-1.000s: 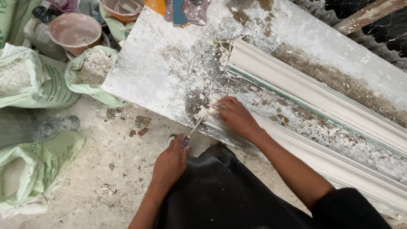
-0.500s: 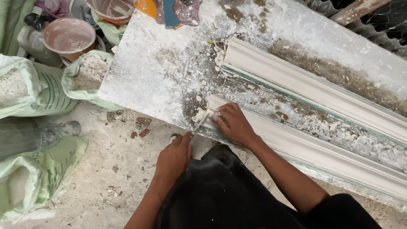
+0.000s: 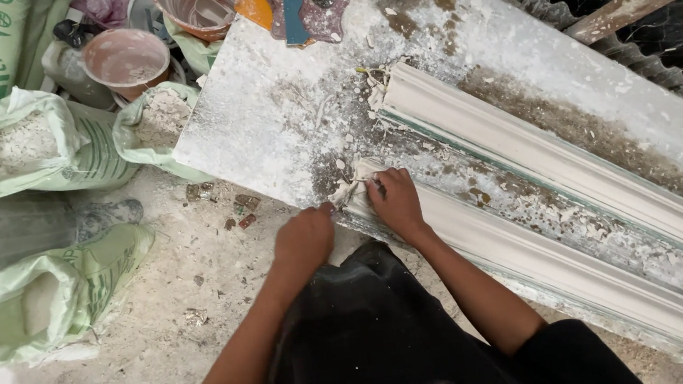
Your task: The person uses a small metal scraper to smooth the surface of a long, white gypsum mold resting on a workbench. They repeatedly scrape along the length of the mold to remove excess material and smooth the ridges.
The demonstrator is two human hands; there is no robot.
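Two hands: both at the near end of the front plaster moulding (image 3: 583, 269), on the dust-covered worktable (image 3: 267, 116).
Right hand (image 3: 397, 203): fingers curled and pressed down on a lump of wet white plaster (image 3: 355, 189) at the moulding's end; a second ago it held a thin tool there, and no tool shows now.
Left hand (image 3: 304, 239): loosely closed at the table edge, fingertips touching the plaster lump; whether it pinches anything cannot be told. It sat lower, off the edge, a second ago.
Meaning of change: work looks to have passed from scraping to shaping the end by hand.
Second moulding (image 3: 555, 155): lies parallel behind, untouched.
Sacks (image 3: 29, 151): green-white, open, on the floor to the left.
Buckets (image 3: 129, 62): plaster-crusted, beyond the sacks.
Scraps (image 3: 290, 5): coloured pieces at the table's far corner.
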